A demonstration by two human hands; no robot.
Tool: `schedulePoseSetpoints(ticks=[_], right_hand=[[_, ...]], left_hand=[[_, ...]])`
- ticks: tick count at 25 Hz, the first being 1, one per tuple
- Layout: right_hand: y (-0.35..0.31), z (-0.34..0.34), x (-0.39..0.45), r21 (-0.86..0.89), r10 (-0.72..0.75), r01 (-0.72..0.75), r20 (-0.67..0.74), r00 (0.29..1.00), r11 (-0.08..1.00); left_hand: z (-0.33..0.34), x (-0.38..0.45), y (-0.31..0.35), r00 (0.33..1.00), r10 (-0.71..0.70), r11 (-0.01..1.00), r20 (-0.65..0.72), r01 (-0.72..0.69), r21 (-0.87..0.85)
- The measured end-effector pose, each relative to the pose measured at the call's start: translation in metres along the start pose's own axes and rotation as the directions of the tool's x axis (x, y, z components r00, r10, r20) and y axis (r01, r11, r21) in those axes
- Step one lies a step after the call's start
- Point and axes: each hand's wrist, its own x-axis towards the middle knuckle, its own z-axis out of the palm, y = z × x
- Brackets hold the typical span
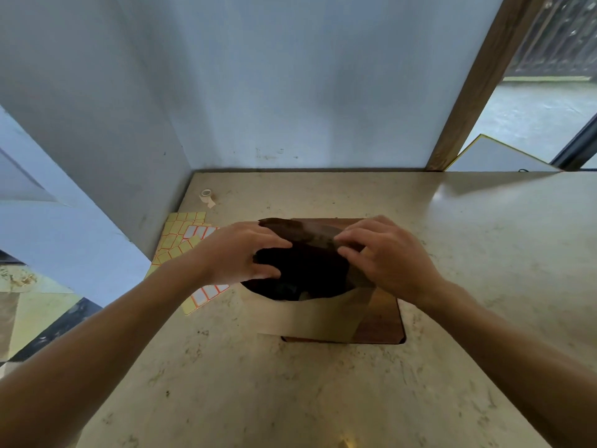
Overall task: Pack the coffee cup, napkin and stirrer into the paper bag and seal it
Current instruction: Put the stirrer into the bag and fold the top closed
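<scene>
Hands at frame centre: left hand (240, 252) and right hand (384, 253) both pinch rim of paper bag (310, 313), mouth gaping. I expect uneven pull tears rim; contents too dark to confirm.

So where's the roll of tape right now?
The tape roll sits at the table's far left corner near the wall, just beyond the label sheets.

The paper bag (310, 313) stands on a wooden board (384, 321) at the middle of the table (452, 253). Label sheets (181, 240) lie to its left, partly under the left hand (239, 253). A tape roll (206, 197) sits behind them, near the wall (290, 92). The right hand (387, 253) is on the bag's right rim.
</scene>
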Motion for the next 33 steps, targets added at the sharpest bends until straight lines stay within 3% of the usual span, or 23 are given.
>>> schedulePoseSetpoints(ticks=[2, 4, 5, 7, 9, 11, 14, 19, 25, 33], right_hand=[[0.002, -0.004, -0.008, 0.085, 0.134, -0.136, 0.031, 0.991, 0.987], [0.000, -0.010, -0.012, 0.182, 0.214, -0.249, 0.193, 0.958, 0.951], [-0.001, -0.013, -0.013, 0.193, 0.221, -0.278, 0.273, 0.936, 0.941], [-0.003, -0.015, -0.014, 0.135, 0.209, -0.283, 0.402, 0.892, 0.950], [-0.006, -0.011, -0.014, 0.049, 0.191, -0.240, 0.466, 0.864, 0.970], [-0.010, -0.004, -0.014, -0.020, 0.198, -0.212, 0.452, 0.870, 0.977], [-0.016, 0.004, -0.017, -0.042, 0.236, -0.237, 0.356, 0.904, 0.971], [-0.015, 0.011, -0.020, 0.080, 0.312, -0.335, 0.219, 0.925, 0.939], [-0.008, 0.030, -0.023, 0.198, 0.368, -0.388, 0.129, 0.921, 0.900], [-0.003, 0.034, -0.020, 0.350, 0.395, -0.423, 0.153, 0.906, 0.835]], left_hand=[[0.004, -0.014, -0.009, 0.988, -0.062, 0.985, -0.138, 0.038, -0.170], [0.006, -0.026, -0.020, 0.967, -0.139, 0.949, -0.214, 0.069, -0.308], [0.006, -0.030, -0.026, 0.964, -0.180, 0.926, -0.194, 0.099, -0.364], [0.008, -0.036, -0.034, 0.976, -0.216, 0.878, -0.030, 0.181, -0.443], [0.011, -0.037, -0.037, 0.980, -0.161, 0.873, 0.121, 0.198, -0.446], [0.013, -0.035, -0.036, 0.982, -0.108, 0.886, 0.154, 0.165, -0.434], [0.017, -0.024, -0.036, 0.990, -0.103, 0.888, 0.098, 0.136, -0.439], [0.028, -0.018, -0.043, 0.993, -0.113, 0.857, -0.032, 0.081, -0.509], [0.041, -0.023, -0.042, 0.975, -0.096, 0.898, -0.198, -0.001, -0.440], [0.047, -0.017, -0.047, 0.954, -0.129, 0.898, -0.270, -0.003, -0.440]])
